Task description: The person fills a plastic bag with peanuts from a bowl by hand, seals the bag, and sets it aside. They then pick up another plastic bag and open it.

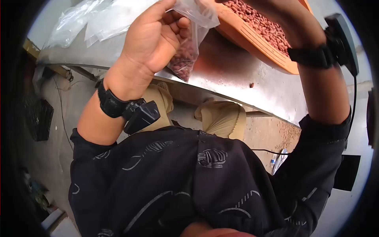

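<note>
Just left of an orange plastic tub (242,37), a clear plastic bag of reddish-brown nuts (184,59) pointed bodyward, grasped by the nearer left hand (152,43); the right hand's (272,7) grip was cut off, untellable.

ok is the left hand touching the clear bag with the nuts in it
Touching. The head view shows the left hand gripping the clear bag near its top, with the nuts bunched in the plastic below.
</note>
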Action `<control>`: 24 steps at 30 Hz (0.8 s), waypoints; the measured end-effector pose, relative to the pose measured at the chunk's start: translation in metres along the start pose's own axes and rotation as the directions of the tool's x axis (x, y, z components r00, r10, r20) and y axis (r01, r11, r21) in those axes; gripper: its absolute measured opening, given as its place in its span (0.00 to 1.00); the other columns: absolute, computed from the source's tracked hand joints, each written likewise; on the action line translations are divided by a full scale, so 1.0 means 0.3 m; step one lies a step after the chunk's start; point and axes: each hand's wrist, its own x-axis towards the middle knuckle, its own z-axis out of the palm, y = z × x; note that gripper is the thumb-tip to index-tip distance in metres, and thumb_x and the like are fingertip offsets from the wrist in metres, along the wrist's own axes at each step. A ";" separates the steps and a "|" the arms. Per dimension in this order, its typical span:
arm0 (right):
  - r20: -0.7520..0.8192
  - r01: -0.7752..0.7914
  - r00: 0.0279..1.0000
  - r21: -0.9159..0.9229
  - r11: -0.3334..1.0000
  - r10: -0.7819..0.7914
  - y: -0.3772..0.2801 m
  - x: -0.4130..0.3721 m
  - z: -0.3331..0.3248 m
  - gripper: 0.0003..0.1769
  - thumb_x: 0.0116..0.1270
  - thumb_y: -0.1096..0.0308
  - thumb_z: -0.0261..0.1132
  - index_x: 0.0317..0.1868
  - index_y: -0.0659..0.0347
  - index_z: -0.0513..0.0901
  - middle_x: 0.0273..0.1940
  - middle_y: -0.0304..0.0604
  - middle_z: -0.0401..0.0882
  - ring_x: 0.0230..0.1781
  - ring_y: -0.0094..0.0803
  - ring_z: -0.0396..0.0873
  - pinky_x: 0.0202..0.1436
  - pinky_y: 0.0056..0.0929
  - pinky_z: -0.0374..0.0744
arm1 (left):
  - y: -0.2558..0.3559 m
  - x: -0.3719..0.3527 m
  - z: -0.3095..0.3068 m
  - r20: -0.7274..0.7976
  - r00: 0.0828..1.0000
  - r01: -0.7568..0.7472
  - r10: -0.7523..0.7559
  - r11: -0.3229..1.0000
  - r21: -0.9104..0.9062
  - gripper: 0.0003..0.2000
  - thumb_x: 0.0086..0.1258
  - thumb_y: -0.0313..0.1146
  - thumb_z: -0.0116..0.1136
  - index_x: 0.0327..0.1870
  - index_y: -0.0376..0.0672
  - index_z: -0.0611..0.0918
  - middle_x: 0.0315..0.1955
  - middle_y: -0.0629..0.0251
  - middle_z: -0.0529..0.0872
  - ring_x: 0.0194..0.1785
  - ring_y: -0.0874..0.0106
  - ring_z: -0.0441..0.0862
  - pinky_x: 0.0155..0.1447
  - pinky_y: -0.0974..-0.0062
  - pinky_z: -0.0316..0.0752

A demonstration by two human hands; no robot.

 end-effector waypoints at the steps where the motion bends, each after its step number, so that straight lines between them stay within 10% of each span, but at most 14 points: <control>1: 0.021 -0.019 1.000 -0.007 1.000 0.019 0.029 -0.067 -0.019 0.15 0.66 0.67 0.62 0.49 0.68 0.80 0.38 0.45 0.83 0.34 0.31 0.81 0.39 0.25 0.79 | 0.021 -0.013 0.012 -0.016 1.000 0.020 -0.019 1.000 0.017 0.08 0.73 0.37 0.52 0.39 0.44 0.79 0.28 0.68 0.83 0.28 0.75 0.80 0.35 0.74 0.76; 7: 0.317 -0.090 0.937 -0.187 0.978 0.147 0.131 -0.457 0.073 0.08 0.61 0.73 0.64 0.38 0.67 0.80 0.30 0.45 0.78 0.31 0.38 0.78 0.38 0.28 0.76 | -0.007 -0.018 -0.027 0.087 0.996 -0.001 -0.003 0.999 0.042 0.08 0.73 0.35 0.52 0.41 0.41 0.78 0.29 0.69 0.81 0.29 0.76 0.76 0.38 0.74 0.71; 9: 0.236 -0.317 0.892 -0.284 0.905 0.386 0.224 -0.550 0.140 0.10 0.59 0.73 0.64 0.41 0.68 0.80 0.33 0.50 0.78 0.34 0.44 0.79 0.41 0.32 0.77 | -0.007 -0.015 -0.059 0.205 0.979 -0.015 0.004 0.998 0.054 0.07 0.73 0.34 0.52 0.43 0.39 0.76 0.32 0.68 0.80 0.32 0.76 0.73 0.41 0.72 0.66; 16: -0.070 -0.295 0.955 -0.229 0.928 0.287 0.502 -0.654 0.306 0.10 0.57 0.76 0.61 0.41 0.65 0.82 0.37 0.53 0.79 0.38 0.51 0.78 0.45 0.37 0.77 | 0.002 -0.023 -0.041 0.175 0.984 0.021 -0.031 0.998 0.057 0.07 0.70 0.35 0.57 0.37 0.40 0.79 0.27 0.65 0.80 0.31 0.73 0.75 0.40 0.71 0.72; 24: 0.072 -0.278 0.945 -0.330 0.902 0.318 0.471 -0.603 0.278 0.07 0.51 0.76 0.60 0.33 0.66 0.79 0.31 0.53 0.77 0.32 0.50 0.77 0.39 0.39 0.77 | -0.004 -0.046 -0.018 0.067 0.994 -0.098 0.089 0.985 0.142 0.05 0.70 0.32 0.56 0.38 0.41 0.78 0.31 0.68 0.82 0.32 0.78 0.76 0.36 0.79 0.73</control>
